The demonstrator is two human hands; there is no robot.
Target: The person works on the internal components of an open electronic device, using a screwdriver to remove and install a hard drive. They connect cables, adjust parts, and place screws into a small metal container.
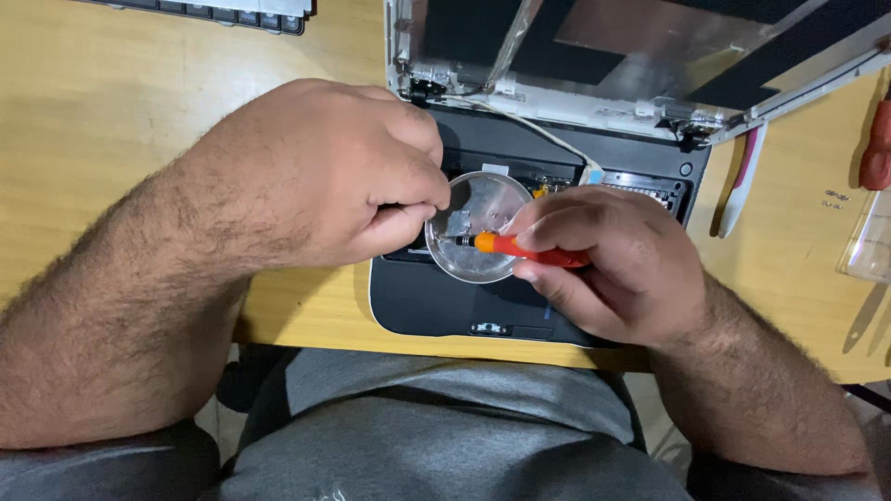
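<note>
The wooden worktop (111, 102) fills most of the view, and on it lies a dismantled black laptop base (436, 301) with its opened lid (650, 46) tilted back, bare metal and dark panels showing inside the white frame. A thin white cable (534, 128) runs from the left hinge down across the base. At the top left edge sits part of a detached keyboard (213, 11). Right of the laptop lie a white and pink plastic pry tool (742, 181), a red handle (877, 148) at the frame edge, a few small screws (835, 199) and the corner of a clear plastic piece (871, 246). A round clear dish (478, 199) rests on the laptop base between the two hands, which crowd over it and hide much of the base beneath. The left hand (316, 172) is clenched, its fingertips pinched together at the dish's left rim; whatever they pinch is too small to make out. The right hand (613, 260) grips a small orange screwdriver (520, 247), held nearly level, with its dark tip pointing left over the dish, just beside the left fingertips.
</note>
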